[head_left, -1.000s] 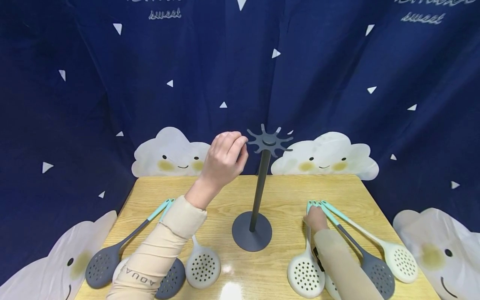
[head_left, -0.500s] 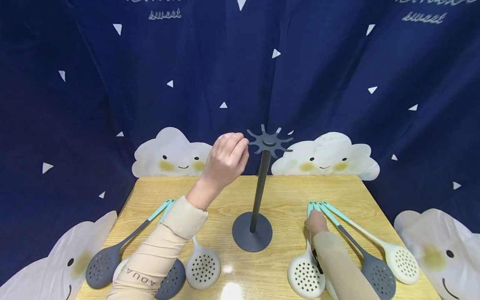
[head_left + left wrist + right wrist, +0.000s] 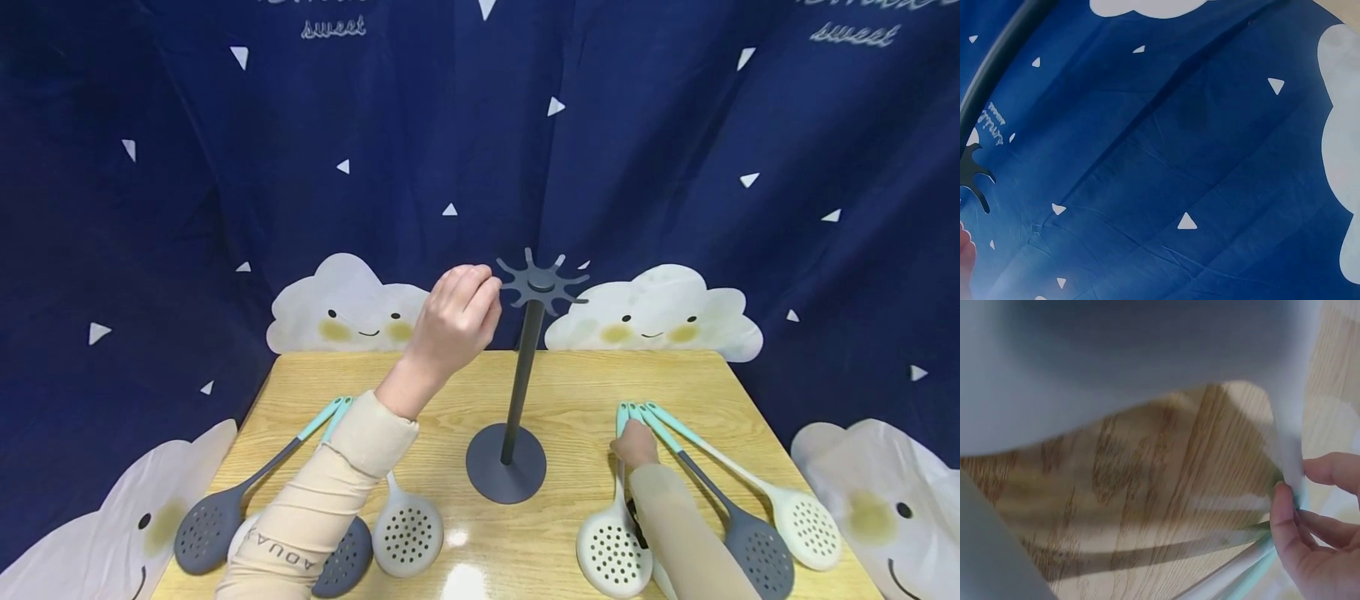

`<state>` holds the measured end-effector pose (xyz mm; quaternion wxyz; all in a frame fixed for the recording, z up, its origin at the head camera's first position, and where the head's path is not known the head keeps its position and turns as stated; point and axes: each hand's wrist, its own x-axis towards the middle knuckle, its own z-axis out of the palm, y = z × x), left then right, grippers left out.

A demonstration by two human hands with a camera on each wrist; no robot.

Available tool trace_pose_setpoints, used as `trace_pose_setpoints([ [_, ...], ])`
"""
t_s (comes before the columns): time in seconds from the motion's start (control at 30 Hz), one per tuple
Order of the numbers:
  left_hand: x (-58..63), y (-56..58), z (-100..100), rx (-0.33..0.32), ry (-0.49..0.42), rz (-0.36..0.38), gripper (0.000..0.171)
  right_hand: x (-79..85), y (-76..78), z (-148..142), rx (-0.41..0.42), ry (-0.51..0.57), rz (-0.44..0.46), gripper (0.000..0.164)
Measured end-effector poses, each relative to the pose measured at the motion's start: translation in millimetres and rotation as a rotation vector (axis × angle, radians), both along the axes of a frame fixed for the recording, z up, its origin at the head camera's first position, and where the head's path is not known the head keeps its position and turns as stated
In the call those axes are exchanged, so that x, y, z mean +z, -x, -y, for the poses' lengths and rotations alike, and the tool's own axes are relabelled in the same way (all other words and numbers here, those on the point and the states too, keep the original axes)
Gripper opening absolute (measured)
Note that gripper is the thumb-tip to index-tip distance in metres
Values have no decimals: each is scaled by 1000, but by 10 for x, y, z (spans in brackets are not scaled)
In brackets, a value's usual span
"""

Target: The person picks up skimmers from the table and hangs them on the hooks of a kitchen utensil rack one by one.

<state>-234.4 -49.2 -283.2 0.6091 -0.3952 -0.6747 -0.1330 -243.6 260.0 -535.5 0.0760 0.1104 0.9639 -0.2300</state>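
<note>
little has been changed over the last second; both hands are kept almost where they were, only the head view being slightly shifted; the work is thus judged to be at a pause; a pale skimmer (image 3: 616, 537), laid on the right side of the table (image 3: 585, 375), is pinched at its handle between thumb and fingers of the right hand (image 3: 636, 443); its mint end is pointed toward the backdrop (image 3: 652, 125), its perforated head toward the near side, the long axis being set nearly straight away; the left hand (image 3: 456, 321) is held with bent fingers beside the hook stand (image 3: 523, 367); whether a hook is gripped cannot be told.
</note>
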Motion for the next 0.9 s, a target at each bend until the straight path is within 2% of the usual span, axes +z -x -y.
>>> trace_pose_setpoints([
  [0.13, -1, -1, -3, -6, -2, 4, 9, 44, -36, 3, -13, 34, -7, 23],
  [0.3, 7, -8, -6, -11, -4, 12, 9, 113, -68, 9, -26, 76, -68, 18],
  [0.53, 14, -12, -19, -22, -6, 26, 8, 218, -27, -25, -58, 85, -132, 23],
  [0.7, 11, -12, -20, -29, -16, 36, 8, 374, -14, -22, -81, 151, -212, 45],
  [0.9, 5, -5, -20, -38, -19, 45, 8, 620, -12, 32, -122, 242, -342, 45],
])
